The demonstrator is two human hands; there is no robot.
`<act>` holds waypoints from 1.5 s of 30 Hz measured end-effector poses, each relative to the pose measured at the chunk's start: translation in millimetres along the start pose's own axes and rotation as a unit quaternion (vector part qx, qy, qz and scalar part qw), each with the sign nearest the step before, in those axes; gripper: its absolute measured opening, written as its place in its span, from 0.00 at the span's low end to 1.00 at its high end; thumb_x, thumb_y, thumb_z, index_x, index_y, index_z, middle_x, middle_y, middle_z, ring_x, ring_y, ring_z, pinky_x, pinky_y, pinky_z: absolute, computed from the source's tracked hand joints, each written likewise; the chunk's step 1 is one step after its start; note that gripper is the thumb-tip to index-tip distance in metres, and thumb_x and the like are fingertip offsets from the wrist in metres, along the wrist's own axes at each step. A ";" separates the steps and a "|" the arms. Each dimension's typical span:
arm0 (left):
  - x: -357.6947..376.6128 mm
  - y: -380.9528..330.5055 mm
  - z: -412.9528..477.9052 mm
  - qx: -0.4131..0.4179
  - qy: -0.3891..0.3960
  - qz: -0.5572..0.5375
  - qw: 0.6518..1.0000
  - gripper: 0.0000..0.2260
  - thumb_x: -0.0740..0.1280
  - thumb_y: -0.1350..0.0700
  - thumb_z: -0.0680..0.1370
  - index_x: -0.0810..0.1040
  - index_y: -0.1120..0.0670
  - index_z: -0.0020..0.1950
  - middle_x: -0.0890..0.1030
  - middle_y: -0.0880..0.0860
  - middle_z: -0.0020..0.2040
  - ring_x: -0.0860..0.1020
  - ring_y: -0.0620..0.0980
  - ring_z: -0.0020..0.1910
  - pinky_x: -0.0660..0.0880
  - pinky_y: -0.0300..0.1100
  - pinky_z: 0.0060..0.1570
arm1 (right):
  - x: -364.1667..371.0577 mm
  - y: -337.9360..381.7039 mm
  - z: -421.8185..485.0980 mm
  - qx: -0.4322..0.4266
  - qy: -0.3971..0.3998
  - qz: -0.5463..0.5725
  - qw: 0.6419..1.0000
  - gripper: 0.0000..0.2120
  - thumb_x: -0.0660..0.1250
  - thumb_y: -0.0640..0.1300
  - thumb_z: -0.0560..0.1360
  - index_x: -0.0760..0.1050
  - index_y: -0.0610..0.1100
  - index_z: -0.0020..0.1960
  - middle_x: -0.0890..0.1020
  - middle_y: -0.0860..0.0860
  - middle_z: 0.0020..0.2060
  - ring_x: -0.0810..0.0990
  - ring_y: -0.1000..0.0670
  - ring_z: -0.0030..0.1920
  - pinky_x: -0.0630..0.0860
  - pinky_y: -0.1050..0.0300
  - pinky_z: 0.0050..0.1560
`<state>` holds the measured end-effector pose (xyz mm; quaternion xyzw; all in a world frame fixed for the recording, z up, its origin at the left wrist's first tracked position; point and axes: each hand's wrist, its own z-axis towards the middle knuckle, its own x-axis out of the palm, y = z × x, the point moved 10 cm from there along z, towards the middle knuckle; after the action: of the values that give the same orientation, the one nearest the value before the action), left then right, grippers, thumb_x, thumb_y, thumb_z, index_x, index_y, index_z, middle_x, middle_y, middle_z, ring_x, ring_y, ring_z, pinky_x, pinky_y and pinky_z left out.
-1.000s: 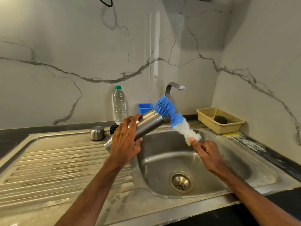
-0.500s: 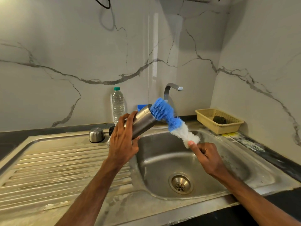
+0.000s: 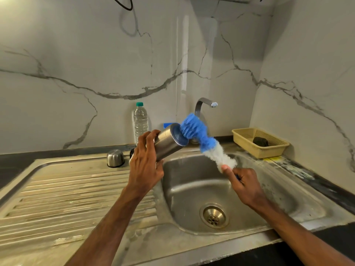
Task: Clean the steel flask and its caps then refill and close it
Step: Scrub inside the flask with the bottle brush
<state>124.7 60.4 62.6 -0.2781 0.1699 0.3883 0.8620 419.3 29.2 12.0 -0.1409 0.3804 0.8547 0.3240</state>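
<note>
My left hand (image 3: 145, 166) grips the steel flask (image 3: 167, 144), tilted over the left rim of the sink basin (image 3: 196, 191); the end facing me and to the right meets the brush. My right hand (image 3: 245, 182) holds the handle of a bottle brush (image 3: 203, 140) with blue bristles at the tip and white ones lower down. The blue bristles press against the flask's end. A steel cap (image 3: 115, 158) stands on the drainboard. A small black cap (image 3: 132, 151) shows partly behind my left hand.
A plastic water bottle (image 3: 140, 121) with a green lid stands at the wall. The tap (image 3: 205, 105) arches over the basin. A blue container (image 3: 167, 125) peeks behind the flask. A yellow basket (image 3: 259, 141) with a dark scrubber sits back right. The ribbed drainboard (image 3: 67, 191) lies left.
The flask's end has turned more toward the camera and the brush's blue bristles have slid across it. Both hands stay over the sink's left side.
</note>
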 end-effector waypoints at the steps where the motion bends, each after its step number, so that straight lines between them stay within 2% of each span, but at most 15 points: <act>1: 0.1 0.2 -0.5 0.001 0.000 0.006 1.000 0.46 0.78 0.64 0.65 0.58 0.47 0.76 0.65 0.52 0.72 0.76 0.58 0.61 0.81 0.59 0.53 | -0.9 -1.0 0.0 -0.001 -0.004 -0.002 1.000 0.29 0.60 0.64 0.78 0.69 0.48 0.25 0.69 0.49 0.19 0.65 0.51 0.18 0.62 0.59 0.22; 4: 0.9 2.2 -0.3 -0.005 0.001 0.008 1.000 0.46 0.78 0.64 0.65 0.58 0.47 0.76 0.65 0.53 0.72 0.77 0.58 0.61 0.82 0.59 0.52 | 2.8 5.9 -1.0 -0.039 0.007 -0.025 0.999 0.31 0.60 0.64 0.79 0.68 0.45 0.24 0.67 0.49 0.18 0.64 0.51 0.18 0.59 0.60 0.23; 8: 4.2 2.8 -1.0 -0.009 0.012 0.028 1.000 0.46 0.78 0.62 0.66 0.59 0.48 0.78 0.64 0.54 0.73 0.76 0.59 0.62 0.82 0.60 0.52 | -0.3 -4.6 0.9 -0.002 -0.008 -0.024 1.000 0.32 0.59 0.66 0.78 0.70 0.45 0.25 0.69 0.51 0.18 0.65 0.53 0.18 0.62 0.56 0.22; 11: 3.2 3.0 -0.1 -0.013 0.007 0.033 0.999 0.46 0.78 0.62 0.66 0.58 0.48 0.78 0.64 0.55 0.72 0.76 0.60 0.62 0.81 0.59 0.54 | 4.1 0.5 -0.6 -0.017 0.011 -0.019 1.000 0.31 0.60 0.66 0.78 0.70 0.45 0.25 0.68 0.54 0.18 0.64 0.55 0.18 0.61 0.58 0.22; 14: 9.3 4.2 -0.9 -0.011 0.027 0.060 0.998 0.47 0.79 0.60 0.66 0.56 0.47 0.79 0.63 0.56 0.73 0.76 0.61 0.63 0.81 0.60 0.55 | 0.6 -5.6 0.9 0.012 -0.002 -0.017 1.000 0.30 0.60 0.66 0.78 0.69 0.48 0.25 0.69 0.54 0.19 0.65 0.54 0.18 0.63 0.59 0.22; 17: 12.7 3.5 -1.5 -0.003 0.034 0.079 0.996 0.48 0.79 0.60 0.66 0.57 0.47 0.79 0.63 0.57 0.73 0.75 0.61 0.63 0.80 0.60 0.56 | 3.2 -0.8 1.3 -0.007 0.007 -0.025 1.000 0.30 0.62 0.63 0.79 0.69 0.46 0.25 0.68 0.52 0.18 0.64 0.52 0.18 0.61 0.58 0.22; 20: 13.7 -0.3 -2.8 0.012 0.037 0.103 0.994 0.49 0.80 0.61 0.64 0.59 0.48 0.79 0.64 0.57 0.72 0.74 0.61 0.64 0.78 0.59 0.58 | -0.8 -7.0 2.2 0.025 -0.003 -0.030 0.999 0.28 0.62 0.60 0.80 0.67 0.49 0.25 0.68 0.55 0.18 0.63 0.55 0.19 0.61 0.61 0.24; 25: 16.9 -0.2 -3.2 0.006 0.052 0.113 0.992 0.49 0.80 0.61 0.65 0.58 0.47 0.80 0.63 0.57 0.73 0.73 0.61 0.66 0.77 0.60 0.59 | -0.3 -10.8 3.6 0.027 0.001 -0.032 0.999 0.31 0.59 0.66 0.78 0.69 0.45 0.25 0.68 0.53 0.19 0.64 0.54 0.19 0.64 0.58 0.24; 29: 15.1 1.1 -2.8 -0.007 0.055 0.112 0.992 0.49 0.80 0.60 0.65 0.58 0.47 0.80 0.64 0.57 0.73 0.73 0.61 0.65 0.78 0.60 0.58 | 1.1 -12.8 2.6 0.022 0.013 -0.025 0.999 0.33 0.60 0.67 0.77 0.70 0.43 0.26 0.71 0.46 0.20 0.66 0.48 0.20 0.67 0.50 0.24; 32: 14.5 5.3 -2.7 -0.017 0.057 0.119 0.991 0.49 0.80 0.59 0.65 0.57 0.46 0.80 0.64 0.57 0.73 0.73 0.61 0.66 0.77 0.60 0.58 | 1.5 -13.9 1.9 0.030 0.015 -0.022 0.999 0.32 0.59 0.68 0.77 0.70 0.45 0.26 0.70 0.50 0.20 0.66 0.52 0.19 0.66 0.52 0.24; 36: 16.0 7.5 -3.0 -0.026 0.067 0.123 0.990 0.49 0.80 0.58 0.66 0.56 0.45 0.81 0.63 0.57 0.73 0.72 0.60 0.66 0.78 0.58 0.59 | 4.7 -11.2 1.9 0.020 0.028 -0.025 0.999 0.35 0.59 0.68 0.77 0.68 0.42 0.25 0.67 0.49 0.19 0.63 0.51 0.20 0.65 0.49 0.25; 39: 14.0 12.1 -3.0 -0.047 0.074 0.125 0.988 0.48 0.78 0.58 0.68 0.56 0.46 0.82 0.63 0.58 0.74 0.73 0.60 0.66 0.78 0.58 0.59 | 4.5 -8.3 0.9 0.015 0.029 -0.027 0.999 0.34 0.59 0.69 0.77 0.66 0.44 0.24 0.65 0.53 0.18 0.62 0.53 0.20 0.63 0.51 0.24; 43: 8.3 14.5 -2.9 -0.070 0.069 0.128 0.987 0.48 0.78 0.56 0.68 0.55 0.47 0.82 0.64 0.58 0.73 0.74 0.60 0.66 0.78 0.56 0.59 | 4.4 -5.2 0.8 0.004 0.030 -0.038 0.999 0.33 0.59 0.68 0.78 0.65 0.45 0.24 0.64 0.54 0.18 0.61 0.55 0.20 0.61 0.57 0.25; 45: 6.7 13.6 -2.7 -0.072 0.066 0.129 0.987 0.48 0.79 0.55 0.68 0.55 0.47 0.82 0.65 0.58 0.72 0.74 0.60 0.65 0.79 0.55 0.57 | 2.8 -8.8 1.8 0.012 0.024 -0.044 0.999 0.34 0.59 0.69 0.77 0.66 0.45 0.24 0.64 0.54 0.18 0.62 0.54 0.20 0.62 0.54 0.25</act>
<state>118.4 69.9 52.3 -0.3397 0.2327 0.4886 0.7692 423.0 36.1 6.8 -0.1743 0.3921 0.8312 0.3536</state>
